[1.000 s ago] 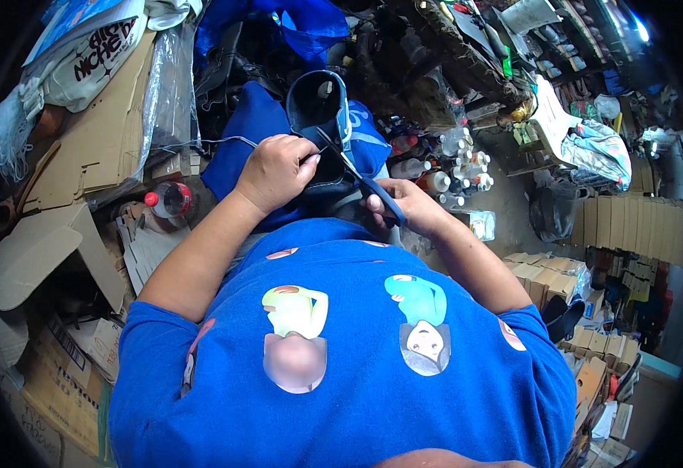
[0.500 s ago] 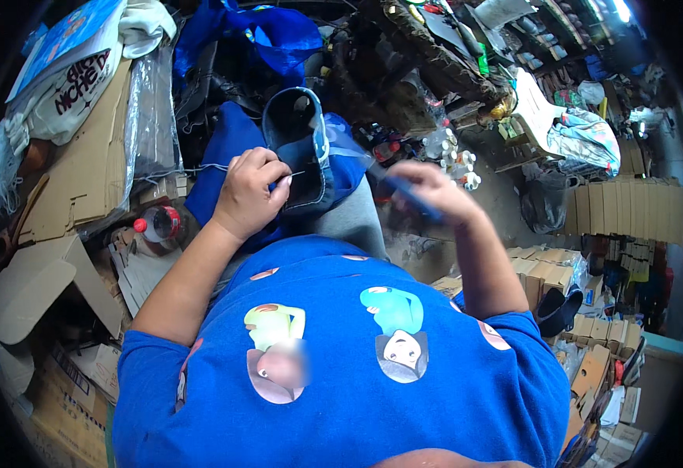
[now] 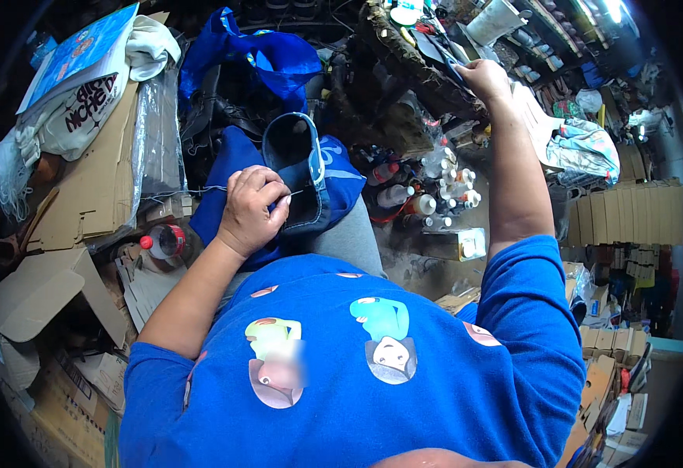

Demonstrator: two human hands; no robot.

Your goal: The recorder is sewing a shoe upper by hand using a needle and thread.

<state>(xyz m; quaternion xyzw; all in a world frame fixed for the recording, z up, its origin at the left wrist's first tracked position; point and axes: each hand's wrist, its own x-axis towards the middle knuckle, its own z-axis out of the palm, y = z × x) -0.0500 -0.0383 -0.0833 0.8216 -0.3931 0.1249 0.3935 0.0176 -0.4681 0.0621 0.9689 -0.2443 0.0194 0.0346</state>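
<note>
On my lap lies a dark blue shoe-like piece (image 3: 314, 168) with a hollow opening and pale stitching along its edge. My left hand (image 3: 254, 204) is closed at its near left side, pinching a thin metal needle-like tool (image 3: 298, 192) whose tip points into the opening. A blue cloth (image 3: 232, 148) spreads under the piece. Stretched far out to the upper right, my right hand (image 3: 484, 80) is closed around a dark blue handle (image 3: 457, 67) over a cluttered bench (image 3: 404, 35). The far end of that tool is hard to make out among the things there.
Several plastic bottles (image 3: 427, 204) stand on the floor right of my knee. Cardboard (image 3: 49, 296) and a red-capped bottle (image 3: 166, 242) lie to my left. A white chair (image 3: 533, 129) holding cloth stands at the right. Stacked cardboard pieces (image 3: 630, 214) are farther right.
My right hand has swung away from beside the shoe-like piece, up and right to the bench, with the blue-handled tool. My left hand keeps its pinch on the needle-like tool.
</note>
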